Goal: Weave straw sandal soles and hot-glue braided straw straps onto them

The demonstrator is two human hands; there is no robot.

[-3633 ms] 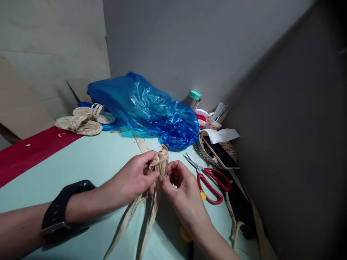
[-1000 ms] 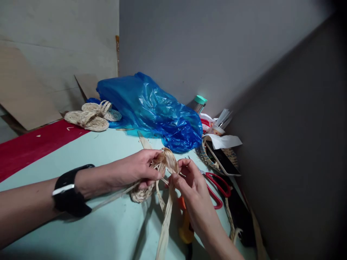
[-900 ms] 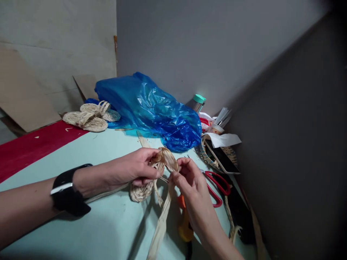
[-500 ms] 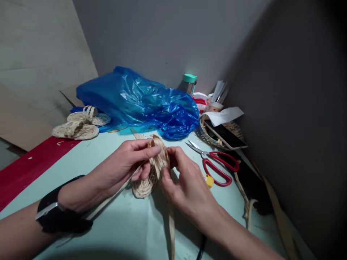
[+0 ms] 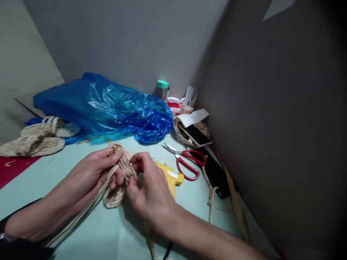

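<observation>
A small woven straw slipper (image 5: 115, 198) with a coiled sole is held between my hands over the pale table. My left hand (image 5: 100, 168) grips its strap side, the thumb pressed on the upper end of the plaited strap (image 5: 126, 162). On the other side my right hand (image 5: 148, 184) pinches the strap's right edge with thumb and fingers. One long straw strip (image 5: 84, 213) runs from the slipper down past my left wrist, and another strip (image 5: 148, 238) hangs below my right hand. Partly behind my right hand lies a yellow glue gun (image 5: 172, 177).
Red-handled scissors (image 5: 187, 162) lie right of my hands. A blue plastic bag (image 5: 108, 104) spreads along the wall. Finished-looking straw slippers (image 5: 40, 144) sit at left. A basket (image 5: 177, 135) holds a phone (image 5: 195, 134); a black object (image 5: 217, 173) and straw strips lie at right.
The view has swung right, so things appear further left. More of the yellow glue gun shows. Both hands keep hold of the slipper; the left-side strip now lies across the strap.
</observation>
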